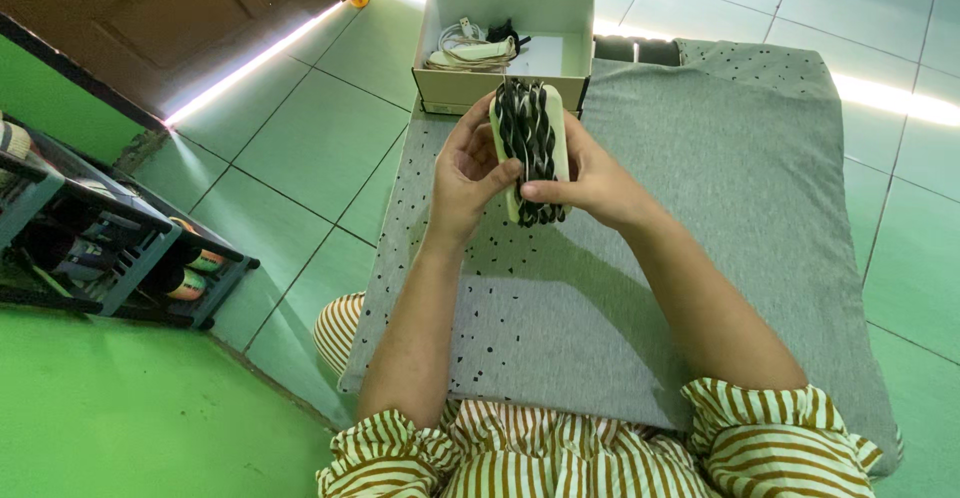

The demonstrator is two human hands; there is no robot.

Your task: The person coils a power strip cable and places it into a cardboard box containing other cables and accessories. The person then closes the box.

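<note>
Right now both of my hands are closed around a pale, flat card [531,153] wound with black and white cord, held upright above the grey cushion [700,258] that lies across my lap. The cord runs in tight wavy loops down the middle of the card, dark strands and light strands side by side, covering most of its face; a thin strip of the pale card shows along each long edge and at the rounded top. My left hand [465,173] grips it from the left, thumb pressed across the lower front, fingers wrapped behind. My right hand [590,183] pinches the lower right edge, thumb on the front over the loops, fingers out of sight behind the card.

Just beyond the card, an open cardboard box [505,43] sits at the far end of the cushion, touching its edge. Inside it I can see a pale bundle of cord [470,53] and something dark beside it that I cannot make out. The cushion is grey with small black specks along its left side and far end. To my left a low dark rack [100,248] stands on the green floor [290,148], with a few bottles on it. My striped sleeves show at the bottom.

Counting: one wound card, one box, one cushion, one rack, two hands.
</note>
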